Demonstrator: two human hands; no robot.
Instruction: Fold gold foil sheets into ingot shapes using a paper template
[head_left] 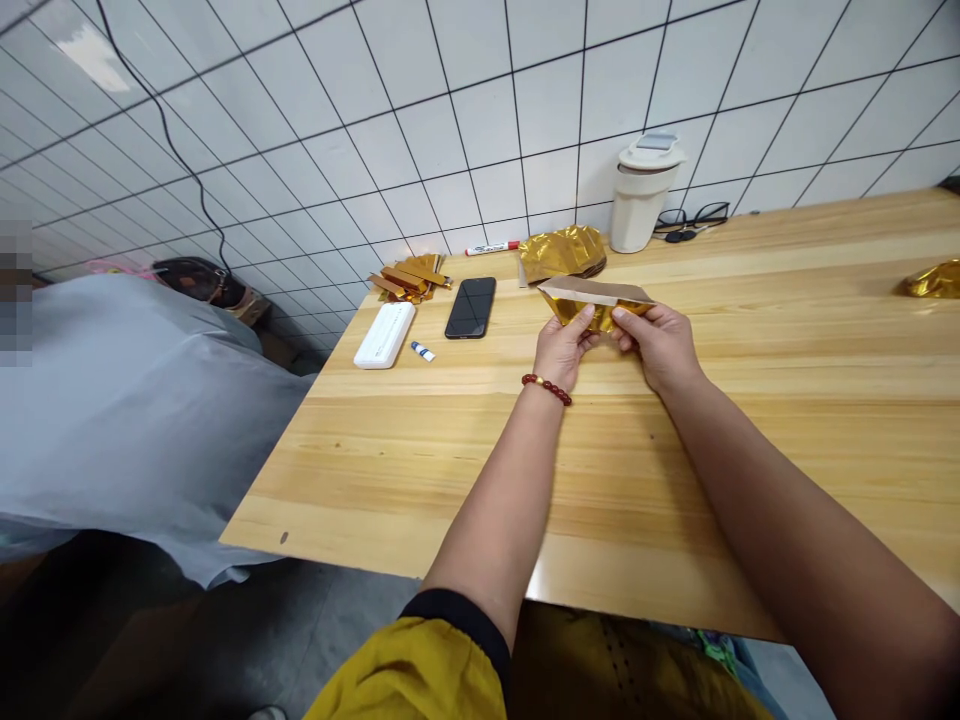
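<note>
Both hands pinch a folded sheet of gold foil paper [596, 291] above the wooden table [420, 470]. Its shiny gold side faces me below, and a dull brownish strip shows along the top edge. My left hand [562, 345], with a red bead bracelet at the wrist, grips the left part between thumb and fingers. The right hand [660, 345] holds it the same way just to the right, the two thumbs close together. Right behind the held sheet lies a stack of gold foil paper [562, 252].
Folded gold strips [411, 279], a white power bank [385, 336], a small blue-and-white tube [422, 351], a black phone [470, 308] and a marker [492, 248] lie leftward. A white cup [642, 195] and glasses [694, 218] stand by the tiled wall. Gold foil [936, 280] lies far right.
</note>
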